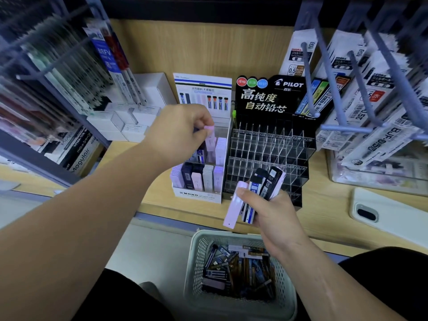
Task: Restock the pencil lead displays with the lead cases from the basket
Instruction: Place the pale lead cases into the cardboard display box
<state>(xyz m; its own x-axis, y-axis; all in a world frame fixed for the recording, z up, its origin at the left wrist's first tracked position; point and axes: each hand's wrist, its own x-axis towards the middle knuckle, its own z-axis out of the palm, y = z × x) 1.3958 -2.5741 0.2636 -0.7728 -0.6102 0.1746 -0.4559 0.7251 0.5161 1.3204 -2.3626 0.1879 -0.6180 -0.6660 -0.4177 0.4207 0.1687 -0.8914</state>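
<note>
Far out to the left of the left hand, racks of hanging refill packs (58,72) crowd the shelf, with a stack of white boxes (129,121) just beyond the wrist. Now the left hand (178,133): fingers curled, thumb and fingertips pinching a pale pink lead case (210,140) by its top end, holding it upright over the back row of the white MONO display (196,195). Its lower end sits down among the cases already standing there, and more cases in lilac, navy, pink and grey fill the front row just below the knuckles.

Between the two hands, slightly right, stands the black Pilot display (268,144), with its clear acrylic grid of compartments. In front of it the right hand (271,212) grips a fanned bundle of lead cases (264,186), dark ones on top and one long lilac case jutting down to the left, thumb laid across them.

Directly beneath that hand sits the white mesh basket (201,242), a heap of lead cases (238,269) lying jumbled inside. Off to the right of the right hand, a white phone (389,214) lies on the shelf, under more hanging packs (370,89).
</note>
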